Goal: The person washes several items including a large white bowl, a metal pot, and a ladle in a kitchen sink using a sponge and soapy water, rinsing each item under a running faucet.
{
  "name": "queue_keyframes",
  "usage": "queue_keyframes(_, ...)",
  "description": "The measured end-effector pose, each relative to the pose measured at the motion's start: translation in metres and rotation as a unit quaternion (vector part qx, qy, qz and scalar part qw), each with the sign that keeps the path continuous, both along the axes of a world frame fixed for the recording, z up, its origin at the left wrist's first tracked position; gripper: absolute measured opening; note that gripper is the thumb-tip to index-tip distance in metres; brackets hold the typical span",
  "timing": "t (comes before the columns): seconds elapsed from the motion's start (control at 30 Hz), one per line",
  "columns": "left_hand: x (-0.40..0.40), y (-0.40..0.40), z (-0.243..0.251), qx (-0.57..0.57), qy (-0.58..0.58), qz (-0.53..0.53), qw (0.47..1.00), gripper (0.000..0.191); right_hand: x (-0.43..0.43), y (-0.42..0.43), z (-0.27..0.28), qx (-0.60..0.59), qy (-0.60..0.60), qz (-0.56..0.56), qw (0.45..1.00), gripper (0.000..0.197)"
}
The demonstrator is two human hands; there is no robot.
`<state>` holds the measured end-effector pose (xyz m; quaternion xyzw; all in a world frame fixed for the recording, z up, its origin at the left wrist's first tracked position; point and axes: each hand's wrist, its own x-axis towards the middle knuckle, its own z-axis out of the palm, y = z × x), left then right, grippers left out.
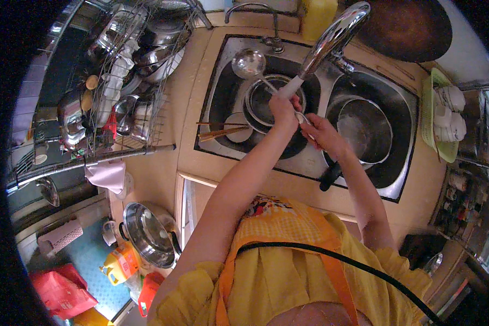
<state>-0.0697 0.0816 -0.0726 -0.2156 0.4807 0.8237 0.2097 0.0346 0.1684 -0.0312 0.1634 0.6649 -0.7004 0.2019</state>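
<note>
My left hand [284, 111] is closed on the handle of a steel ladle [248, 63], whose bowl points to the upper left over the left sink basin. Water runs from the large chrome faucet [338, 34] onto the ladle handle beside that hand. My right hand [324, 134] grips a pale, narrow end just right of the left hand; whether it is the same handle cannot be told. Beneath them, round metal bowls [250, 102] sit in the left basin, near a small pale dish [239, 132] and wooden chopsticks [224, 132]. A pan [364, 130] lies in the right basin.
A wire rack [155, 150] with pots stands at left. On the right, a green basket [428, 118] holds white bowls. A thin second faucet [276, 24], a yellow container [318, 18] and a big dark round pan [405, 28] are behind the sink. A steel basin [146, 232] is at lower left.
</note>
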Motion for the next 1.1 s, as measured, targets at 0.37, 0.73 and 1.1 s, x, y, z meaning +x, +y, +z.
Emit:
queue_keyframes(0.37,-0.051,-0.023,-0.039,0.032,0.031,0.142,0.989,0.034,0.062,-0.016,0.056,0.015,-0.041,-0.04,0.998,0.013)
queue_keyframes(0.73,-0.008,-0.022,-0.038,0.044,-0.019,-0.034,0.998,0.023,0.074,0.02,0.08,-0.2,-0.064,-0.105,0.972,0.063)
queue_keyframes(1.1,-0.014,-0.034,-0.047,0.021,-0.128,-0.106,0.986,0.028,0.062,0.005,0.067,-0.22,-0.075,-0.118,0.965,0.058)
